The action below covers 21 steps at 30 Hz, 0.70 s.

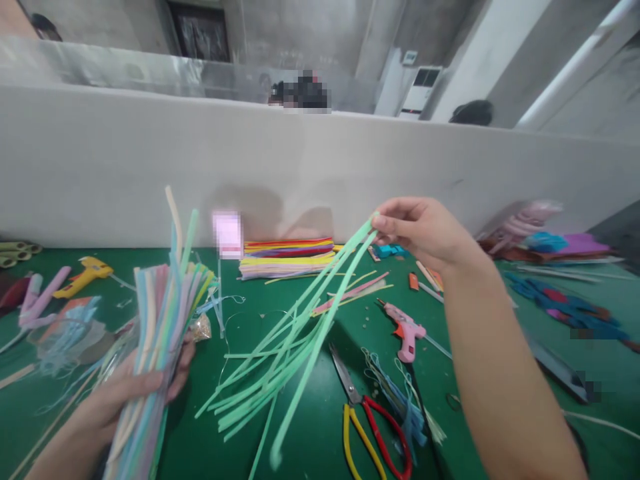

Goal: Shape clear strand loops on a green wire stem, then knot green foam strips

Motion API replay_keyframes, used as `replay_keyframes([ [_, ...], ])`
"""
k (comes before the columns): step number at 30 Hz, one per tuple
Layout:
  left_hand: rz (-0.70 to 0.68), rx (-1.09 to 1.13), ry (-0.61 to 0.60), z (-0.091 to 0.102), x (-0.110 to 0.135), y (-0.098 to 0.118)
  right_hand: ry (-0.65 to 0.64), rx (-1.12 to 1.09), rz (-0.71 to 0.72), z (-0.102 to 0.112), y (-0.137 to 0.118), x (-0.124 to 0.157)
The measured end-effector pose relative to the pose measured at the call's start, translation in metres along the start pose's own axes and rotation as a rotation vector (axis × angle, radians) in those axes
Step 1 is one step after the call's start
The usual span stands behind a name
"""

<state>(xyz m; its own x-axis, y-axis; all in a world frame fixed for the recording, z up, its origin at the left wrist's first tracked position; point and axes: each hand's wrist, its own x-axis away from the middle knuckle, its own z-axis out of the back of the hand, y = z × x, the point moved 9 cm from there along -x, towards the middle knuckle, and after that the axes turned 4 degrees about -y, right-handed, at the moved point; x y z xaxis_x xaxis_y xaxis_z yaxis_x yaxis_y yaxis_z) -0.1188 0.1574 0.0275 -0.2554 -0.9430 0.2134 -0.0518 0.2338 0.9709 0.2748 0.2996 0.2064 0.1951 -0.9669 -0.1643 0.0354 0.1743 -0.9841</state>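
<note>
My left hand (145,383) is closed round a thick bundle of pastel pipe cleaners (163,320), pink, blue, cream, lilac and green, held upright at the left. My right hand (413,227) is raised and pinches several mint-green pipe cleaners (300,333) by their upper ends. Their loose ends fan out down and to the left over the green table (290,427). Below them lie scissors (354,397) with one yellow and one red handle, blades apart. A pink glue gun (407,333) rests under my right forearm.
Stacked coloured pipe cleaners (287,260) lie against the white partition (320,173). A yellow glue gun (87,275) and a small bag of beads (201,328) are at the left. Blue-green thread bundles (400,393) lie beside the scissors. Blue felt-like pieces (565,303) lie at the right.
</note>
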Motion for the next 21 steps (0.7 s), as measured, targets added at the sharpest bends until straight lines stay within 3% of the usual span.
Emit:
replay_keyframes([
  [3,0.065,0.201,0.031,-0.015,-0.013,0.006,-0.122,-0.039,-0.018,-0.025,0.017,-0.006],
  [8,-0.005,0.264,-0.234,-0.064,-0.040,0.023,-0.259,0.018,-0.198,-0.063,0.100,-0.016],
  [13,0.137,0.394,-0.325,-0.080,-0.067,-0.014,-0.355,0.155,-0.337,-0.090,0.181,-0.011],
  [17,0.241,0.414,-0.382,-0.089,-0.082,-0.042,-0.417,0.313,-0.352,-0.100,0.208,0.000],
  [21,0.274,0.420,-0.403,-0.088,-0.087,-0.052,-0.469,0.579,-0.311,-0.083,0.207,0.003],
])
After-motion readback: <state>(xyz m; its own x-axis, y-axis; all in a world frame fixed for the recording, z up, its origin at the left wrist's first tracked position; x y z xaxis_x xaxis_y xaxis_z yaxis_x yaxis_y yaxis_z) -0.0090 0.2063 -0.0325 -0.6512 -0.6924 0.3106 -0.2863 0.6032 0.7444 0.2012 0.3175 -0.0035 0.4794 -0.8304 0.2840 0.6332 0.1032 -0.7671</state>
